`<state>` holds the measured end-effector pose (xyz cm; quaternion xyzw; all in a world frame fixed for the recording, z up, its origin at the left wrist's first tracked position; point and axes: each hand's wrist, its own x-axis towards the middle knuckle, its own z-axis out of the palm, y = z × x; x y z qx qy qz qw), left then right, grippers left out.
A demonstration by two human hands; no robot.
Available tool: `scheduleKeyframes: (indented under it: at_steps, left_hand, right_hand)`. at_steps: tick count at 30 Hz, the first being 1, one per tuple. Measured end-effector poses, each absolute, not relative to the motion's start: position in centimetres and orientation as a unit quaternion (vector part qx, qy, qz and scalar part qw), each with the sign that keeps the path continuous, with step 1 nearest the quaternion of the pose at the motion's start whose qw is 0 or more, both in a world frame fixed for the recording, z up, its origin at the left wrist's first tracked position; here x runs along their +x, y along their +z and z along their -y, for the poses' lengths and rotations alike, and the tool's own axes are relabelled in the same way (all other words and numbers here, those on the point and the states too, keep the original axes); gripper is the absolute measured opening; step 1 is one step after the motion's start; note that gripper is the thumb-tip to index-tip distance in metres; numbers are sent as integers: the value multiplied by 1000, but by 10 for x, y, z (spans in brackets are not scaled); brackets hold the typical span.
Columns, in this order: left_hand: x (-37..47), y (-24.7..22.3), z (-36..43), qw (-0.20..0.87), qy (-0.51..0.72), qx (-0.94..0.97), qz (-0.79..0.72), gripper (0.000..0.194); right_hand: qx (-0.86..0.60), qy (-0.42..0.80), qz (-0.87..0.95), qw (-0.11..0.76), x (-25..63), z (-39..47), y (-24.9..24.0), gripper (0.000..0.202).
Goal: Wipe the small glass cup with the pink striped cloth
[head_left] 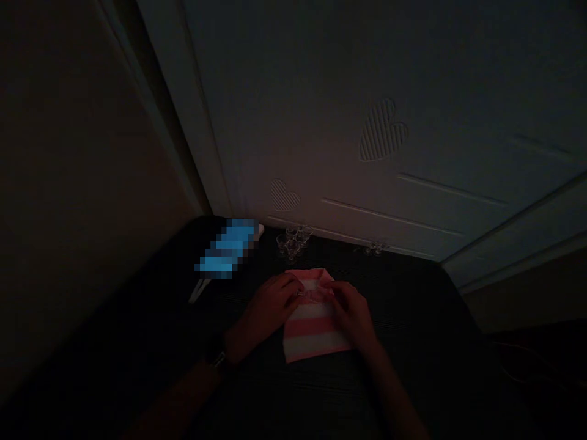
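Note:
A pink and white striped cloth lies flat on the dark surface in front of me, its far part folded or bunched up. My left hand closes its fingers on the bunched part from the left, a dark band around its wrist. From the right, my right hand pinches the same part, thumb and fingers on the fabric. Between the fingertips a small, shiny, clear-looking piece shows on the cloth; dim light keeps me from making out its kind.
At the back stands a cluster of small clear glass-like pieces, with a smaller group to its right. A blurred-out bright blue screen with a white strap lies at left. A pale panel with raised hearts rises behind.

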<state>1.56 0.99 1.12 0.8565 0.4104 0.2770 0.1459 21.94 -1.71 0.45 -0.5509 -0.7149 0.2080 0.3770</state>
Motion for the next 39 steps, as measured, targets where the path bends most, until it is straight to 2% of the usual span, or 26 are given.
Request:
scheduleKeyframes:
  at_steps: [5, 10, 21, 28, 39]
  left_hand:
    - [17, 13, -9, 156, 279, 854, -412, 12]
    - [17, 11, -8, 143, 273, 862, -403, 13]
    - [17, 8, -10, 167, 276, 856, -403, 10]
    - [19, 9, -8, 152, 271, 863, -399, 14]
    - [24, 13, -3, 141, 288, 839, -439, 15]
  right_hand:
    - [-538, 239, 679, 438, 217, 22, 10, 18]
    - [-519, 211, 729, 393, 211, 21, 11, 19]
    - [-546, 166, 742, 352, 215, 18, 3, 20]
    - [-519, 159, 748, 382, 212, 25, 13, 22]
    - [-553, 141, 696, 436, 215, 26, 0, 24]
